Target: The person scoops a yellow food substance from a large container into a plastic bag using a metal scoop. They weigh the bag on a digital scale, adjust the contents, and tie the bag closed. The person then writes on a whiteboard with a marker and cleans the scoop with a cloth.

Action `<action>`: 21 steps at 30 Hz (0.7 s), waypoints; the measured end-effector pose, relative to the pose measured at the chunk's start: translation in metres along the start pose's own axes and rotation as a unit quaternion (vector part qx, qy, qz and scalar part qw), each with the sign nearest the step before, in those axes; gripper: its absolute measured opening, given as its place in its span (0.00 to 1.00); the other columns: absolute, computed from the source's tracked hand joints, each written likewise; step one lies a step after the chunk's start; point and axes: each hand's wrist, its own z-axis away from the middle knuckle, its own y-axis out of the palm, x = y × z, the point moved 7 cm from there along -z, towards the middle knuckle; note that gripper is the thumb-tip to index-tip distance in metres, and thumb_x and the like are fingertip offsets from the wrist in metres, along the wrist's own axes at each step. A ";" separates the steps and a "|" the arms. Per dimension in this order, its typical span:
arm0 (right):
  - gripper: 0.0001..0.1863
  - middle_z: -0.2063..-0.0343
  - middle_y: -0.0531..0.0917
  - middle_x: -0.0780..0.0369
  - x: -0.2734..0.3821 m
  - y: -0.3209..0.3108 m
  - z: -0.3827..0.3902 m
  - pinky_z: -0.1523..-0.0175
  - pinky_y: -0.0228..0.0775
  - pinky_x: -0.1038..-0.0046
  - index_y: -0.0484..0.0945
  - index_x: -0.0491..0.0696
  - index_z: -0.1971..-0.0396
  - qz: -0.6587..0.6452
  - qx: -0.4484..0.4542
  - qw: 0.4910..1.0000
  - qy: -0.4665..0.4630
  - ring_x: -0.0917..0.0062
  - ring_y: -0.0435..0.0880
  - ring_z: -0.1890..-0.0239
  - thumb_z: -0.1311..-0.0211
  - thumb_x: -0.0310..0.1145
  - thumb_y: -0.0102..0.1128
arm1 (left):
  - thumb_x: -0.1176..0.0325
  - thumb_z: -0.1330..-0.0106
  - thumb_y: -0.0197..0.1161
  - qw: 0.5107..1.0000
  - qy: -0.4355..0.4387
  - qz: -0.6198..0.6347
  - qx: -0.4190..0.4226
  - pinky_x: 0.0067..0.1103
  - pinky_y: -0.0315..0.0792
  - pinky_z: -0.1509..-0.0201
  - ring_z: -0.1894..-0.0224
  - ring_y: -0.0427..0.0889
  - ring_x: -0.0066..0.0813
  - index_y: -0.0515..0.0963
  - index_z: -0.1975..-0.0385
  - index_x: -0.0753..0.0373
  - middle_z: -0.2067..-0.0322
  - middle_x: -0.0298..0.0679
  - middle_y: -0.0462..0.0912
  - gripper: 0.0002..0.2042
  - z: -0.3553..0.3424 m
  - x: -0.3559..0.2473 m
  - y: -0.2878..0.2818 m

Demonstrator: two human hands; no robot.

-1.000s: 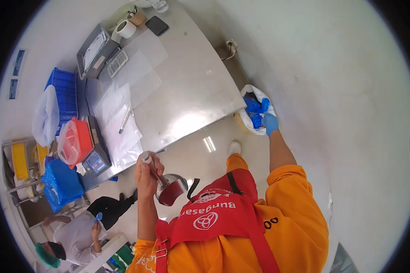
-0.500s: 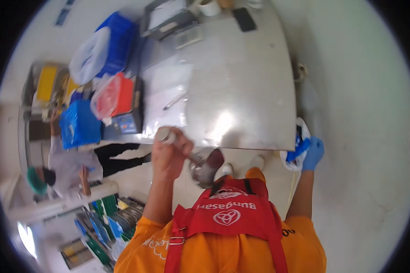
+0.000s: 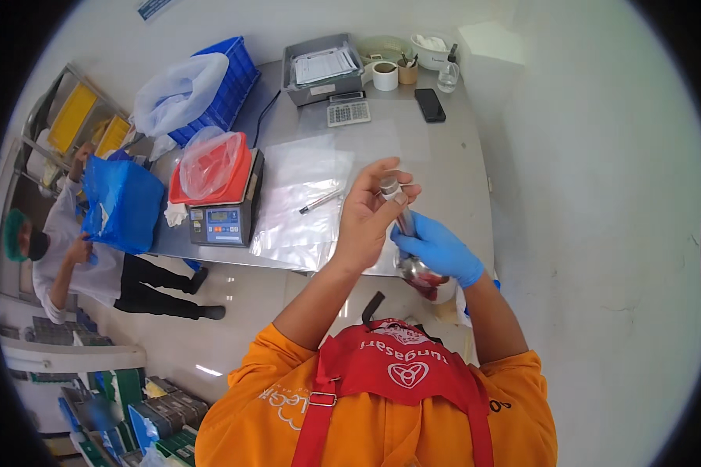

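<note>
Right hand (image 3: 438, 247) rose to scoop (image 3: 413, 257) | both hands' fingers (image 3: 382, 204) clamped on handle

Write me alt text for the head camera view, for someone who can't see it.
Seen from above, a person in an orange shirt and red apron holds a metal ladle: the bare left hand grips the handle top, the blue-gloved right hand holds it near the bowl. Ahead, a steel table carries a digital scale, clear plastic sheets, a calculator and a phone.
</note>
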 end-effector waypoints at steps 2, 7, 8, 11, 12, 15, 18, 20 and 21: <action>0.12 0.74 0.80 0.61 0.006 0.007 0.003 0.62 0.73 0.70 0.75 0.45 0.61 -0.096 0.108 0.986 0.086 0.72 0.81 0.72 0.33 0.39 0.56 | 0.84 0.36 0.51 0.993 0.022 -0.035 0.113 0.28 0.74 0.41 0.44 0.78 0.34 0.68 0.37 0.65 0.47 0.43 0.76 0.24 0.005 -0.012 -0.016; 0.12 0.75 0.78 0.63 0.019 0.034 0.011 0.62 0.74 0.74 0.75 0.46 0.64 -0.252 0.278 0.918 0.124 0.79 0.79 0.74 0.31 0.41 0.56 | 0.85 0.39 0.54 0.979 0.010 -0.143 0.144 0.23 0.75 0.45 0.48 0.81 0.28 0.71 0.38 0.66 0.48 0.43 0.80 0.26 0.020 -0.035 -0.049; 0.13 0.75 0.78 0.63 0.024 0.042 0.012 0.62 0.75 0.74 0.75 0.46 0.64 -0.289 0.311 0.895 0.134 0.79 0.79 0.74 0.31 0.42 0.56 | 0.86 0.40 0.55 0.976 0.004 -0.164 0.141 0.22 0.75 0.45 0.49 0.81 0.28 0.71 0.38 0.66 0.49 0.43 0.80 0.26 0.022 -0.037 -0.057; 0.15 0.76 0.77 0.63 0.033 0.053 0.012 0.60 0.77 0.73 0.74 0.46 0.65 -0.316 0.317 0.873 0.192 0.78 0.79 0.76 0.30 0.43 0.56 | 0.85 0.41 0.58 0.975 0.046 -0.183 0.120 0.20 0.78 0.49 0.55 0.84 0.25 0.75 0.41 0.67 0.52 0.43 0.83 0.25 0.027 -0.046 -0.072; 0.15 0.76 0.77 0.63 0.035 0.055 0.011 0.60 0.77 0.72 0.74 0.46 0.66 -0.309 0.313 0.874 0.208 0.78 0.79 0.76 0.29 0.44 0.55 | 0.84 0.42 0.58 0.966 0.058 -0.219 0.122 0.20 0.78 0.50 0.55 0.84 0.25 0.76 0.42 0.66 0.53 0.43 0.83 0.24 0.028 -0.051 -0.075; 0.16 0.77 0.77 0.63 0.035 0.059 0.008 0.60 0.78 0.71 0.74 0.46 0.68 -0.283 0.294 0.878 0.252 0.77 0.79 0.77 0.29 0.44 0.54 | 0.83 0.43 0.58 0.932 0.107 -0.322 0.126 0.18 0.79 0.53 0.57 0.84 0.24 0.79 0.46 0.66 0.55 0.42 0.84 0.22 0.031 -0.070 -0.082; 0.17 0.79 0.76 0.63 0.032 0.062 0.005 0.62 0.79 0.71 0.74 0.46 0.71 -0.251 0.273 0.885 0.283 0.77 0.78 0.80 0.29 0.45 0.54 | 0.83 0.44 0.58 0.894 0.162 -0.400 0.121 0.16 0.79 0.56 0.58 0.84 0.22 0.81 0.48 0.65 0.57 0.41 0.85 0.21 0.035 -0.080 -0.085; 0.18 0.80 0.75 0.63 0.035 0.063 0.004 0.63 0.79 0.71 0.73 0.46 0.74 -0.234 0.264 0.889 0.292 0.77 0.77 0.81 0.30 0.46 0.55 | 0.83 0.44 0.57 0.881 0.173 -0.423 0.120 0.16 0.78 0.58 0.58 0.84 0.22 0.81 0.48 0.65 0.57 0.41 0.86 0.22 0.035 -0.081 -0.088; 0.20 0.81 0.75 0.63 0.038 0.064 0.002 0.64 0.78 0.71 0.73 0.46 0.74 -0.230 0.257 0.895 0.282 0.77 0.77 0.81 0.29 0.47 0.53 | 0.82 0.44 0.57 0.911 0.141 -0.373 0.105 0.16 0.78 0.57 0.57 0.84 0.23 0.81 0.48 0.65 0.57 0.42 0.86 0.21 0.033 -0.077 -0.092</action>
